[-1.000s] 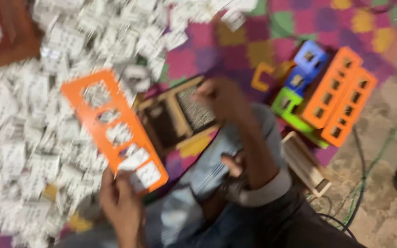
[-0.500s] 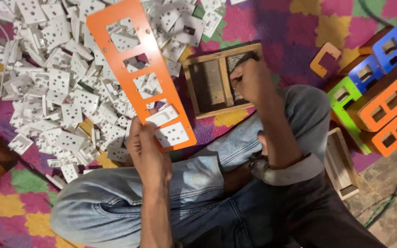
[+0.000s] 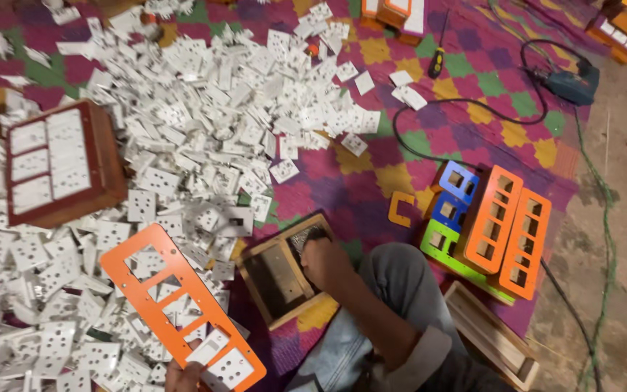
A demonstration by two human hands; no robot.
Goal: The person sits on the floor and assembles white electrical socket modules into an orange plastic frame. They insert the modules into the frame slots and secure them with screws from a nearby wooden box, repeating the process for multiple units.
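Two hands are working around one landmark, the open wooden box [image 3: 282, 274] sitting on the patterned mat [image 3: 473, 123] just ahead of the person's knee. Left hand [image 3: 183, 376] is gripping the near end of the orange cutout plate [image 3: 181, 303], fingers closed on it at the bottom edge of view; the plate is lying left of the box and slanting away over the white parts, probably held flat so the two white socket modules already sitting in its near openings stay put. Right hand [image 3: 326, 261] is reaching into the box at its far right corner, fingers curled down over something dark inside; I cannot tell whether it is actually grasping anything. Right of the box, a stack of orange, blue and green cutout plates [image 3: 488, 232] is lying within arm's reach, with a small orange frame piece [image 3: 400, 209] between. Left and beyond the box, a big heap of white socket modules [image 3: 205, 131] is spreading out. Far left, a brown board [image 3: 59, 163] already filled with white modules is lying on the heap. Farthest right of the box, a screwdriver [image 3: 437, 62] and a blue power drill [image 3: 571, 81] are resting with a black cable looping back.
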